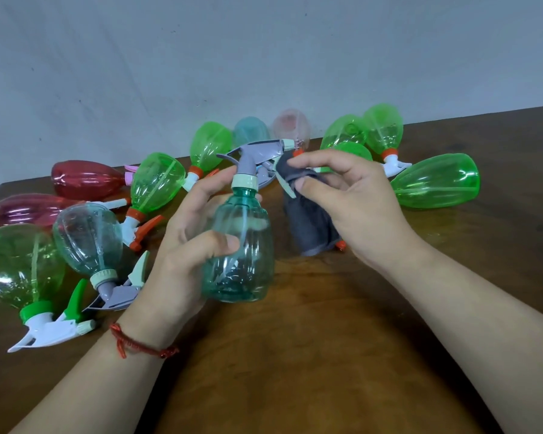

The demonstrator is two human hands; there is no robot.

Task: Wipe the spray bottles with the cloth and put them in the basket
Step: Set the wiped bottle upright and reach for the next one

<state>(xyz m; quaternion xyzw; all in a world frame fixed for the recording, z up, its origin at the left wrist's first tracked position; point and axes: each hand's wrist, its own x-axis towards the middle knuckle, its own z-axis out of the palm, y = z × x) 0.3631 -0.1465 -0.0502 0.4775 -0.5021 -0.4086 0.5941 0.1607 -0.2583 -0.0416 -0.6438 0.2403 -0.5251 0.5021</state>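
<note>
This is a plain indoor room, either a corner of a home or a small workroom; which one cannot be told. A dark brown wooden table (326, 355) with a worn, streaky top fills the lower view. Directly behind the table rises a pale grey painted wall (201, 57), scuffed and spotted. Along the table's far side lie many see-through plastic spray bottles (436, 181), green, red and teal, tipped on their sides.

Left hand (182, 245) gripping bottle (243, 277); right hand (355, 208), fingers (308, 159) pinching cloth (311, 227)
</note>
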